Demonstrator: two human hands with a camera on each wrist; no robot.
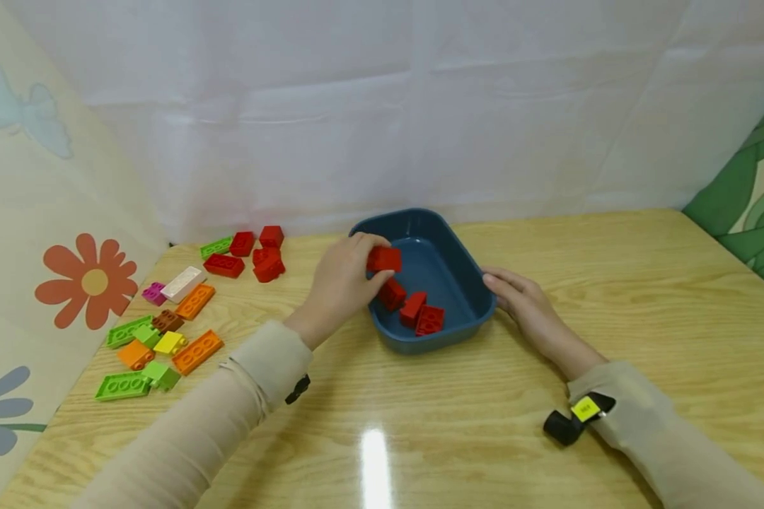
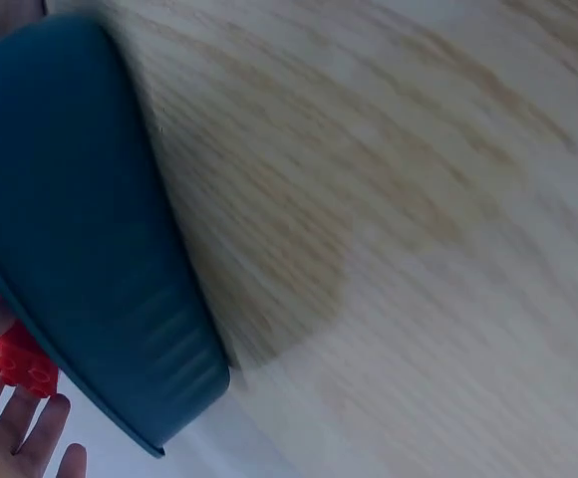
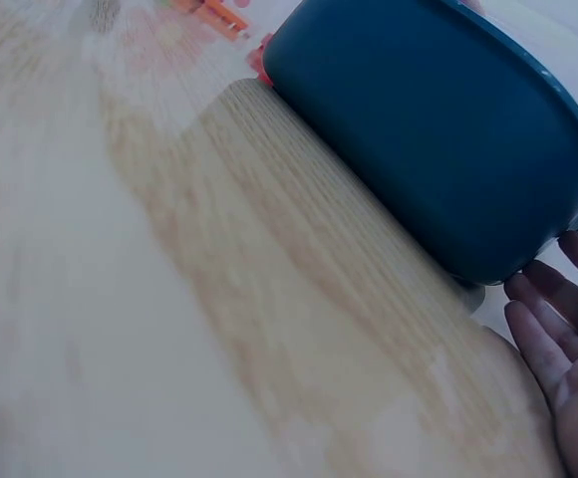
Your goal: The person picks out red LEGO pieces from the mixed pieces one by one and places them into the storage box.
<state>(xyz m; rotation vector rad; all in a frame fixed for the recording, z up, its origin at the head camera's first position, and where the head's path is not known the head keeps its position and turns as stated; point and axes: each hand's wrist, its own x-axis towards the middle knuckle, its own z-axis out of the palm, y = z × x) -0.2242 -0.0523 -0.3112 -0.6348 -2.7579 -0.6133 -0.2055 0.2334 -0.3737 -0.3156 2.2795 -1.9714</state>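
Observation:
My left hand point(image 1: 337, 277) pinches a red toy brick point(image 1: 388, 259) between thumb and fingers, above the left side of a blue plastic bin point(image 1: 465, 283). In the left wrist view the brick point(image 2: 25, 363) shows its studs beside the bin's outer wall point(image 2: 80, 199). Three red bricks point(image 1: 430, 321) lie in the bin near its front left corner. My right hand point(image 1: 527, 307) touches the bin's right side. The right wrist view has its fairly straight fingertips point(image 3: 533, 274) against the outside of the bin point(image 3: 429, 129).
Left of the bin, several red bricks point(image 1: 224, 266) lie near the white cloth backdrop point(image 1: 293, 141). Green, orange, yellow, brown, pink and white bricks point(image 1: 183, 285) spread along the table's left side. The wooden table point(image 1: 458, 424) extends in front of the bin and to its right.

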